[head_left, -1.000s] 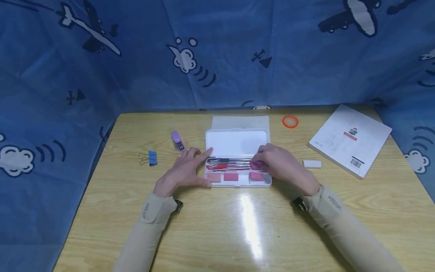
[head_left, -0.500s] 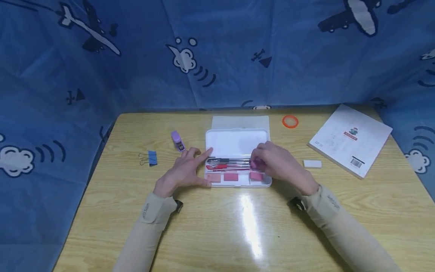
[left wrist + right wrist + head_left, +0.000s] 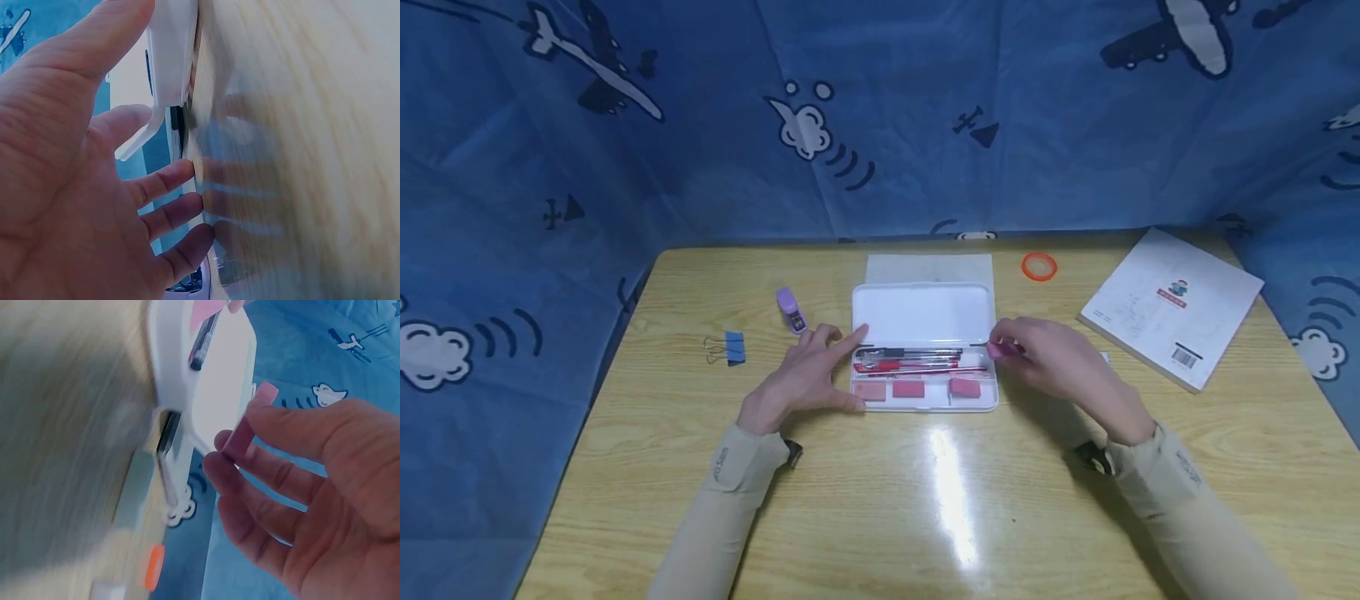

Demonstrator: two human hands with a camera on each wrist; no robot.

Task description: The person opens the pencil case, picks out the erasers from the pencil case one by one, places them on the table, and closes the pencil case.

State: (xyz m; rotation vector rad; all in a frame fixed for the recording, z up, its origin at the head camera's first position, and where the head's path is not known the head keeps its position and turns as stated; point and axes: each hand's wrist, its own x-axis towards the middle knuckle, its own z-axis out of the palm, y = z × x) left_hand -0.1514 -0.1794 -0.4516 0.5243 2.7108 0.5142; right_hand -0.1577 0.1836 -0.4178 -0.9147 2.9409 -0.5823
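Note:
A white pencil case lies open on the table, holding black and red pens at the back and pink erasers in its front compartments. At its left end rests my left hand, thumb at the front edge and index finger by the hinge side; the fingers are spread and fairly straight, also in the left wrist view. Just off the right end, my right hand pinches a small pink eraser between thumb and fingertips, raised above the table.
A purple stapler and a blue binder clip lie left. White paper sits behind the case. Rightward are an orange tape roll, a white book and a white block, mostly hidden behind the right hand in the head view.
My right hand has moved right, out of the pen compartment and past the case's right end, with the pink eraser in its fingers. The left hand has stayed in place.

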